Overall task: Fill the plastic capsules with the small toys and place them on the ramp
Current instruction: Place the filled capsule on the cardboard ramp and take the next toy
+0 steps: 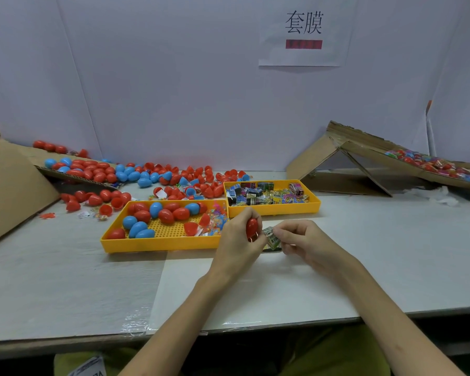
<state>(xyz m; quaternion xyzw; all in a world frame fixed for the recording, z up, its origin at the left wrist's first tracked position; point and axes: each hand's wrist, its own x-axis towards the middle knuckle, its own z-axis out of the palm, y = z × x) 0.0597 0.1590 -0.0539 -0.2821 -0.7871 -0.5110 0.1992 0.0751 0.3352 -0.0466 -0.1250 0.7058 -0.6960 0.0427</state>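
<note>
Gripping a red egg-shaped plastic capsule [251, 227], the left hand [236, 240] has its fingers curled round the shell, above the white desk [364, 267] and just in front of two trays. The right hand [305, 240] pinches a small printed toy packet [272, 236] between thumb and fingertips. The packet touches the capsule's lower end; whether the shell is parted there cannot be told.

Behind the left hand lies a perforated yellow plastic tray [160, 246] holding red and blue whole capsules [166, 216], a few loose red halves and some bright toys at its right end. Touching its far right corner is a second yellow tray [277, 211] filled with printed packets [266, 196].

At far right a brown cardboard ramp [369, 154], propped on a folded cardboard support, slopes down to the right and carries a cluster of colourful wrapped capsules [429, 162]. At far left a heap of red and blue shells [98, 169] spreads over a corrugated sheet and the desk. A paper sign [304, 58] hangs on the white wall.
</note>
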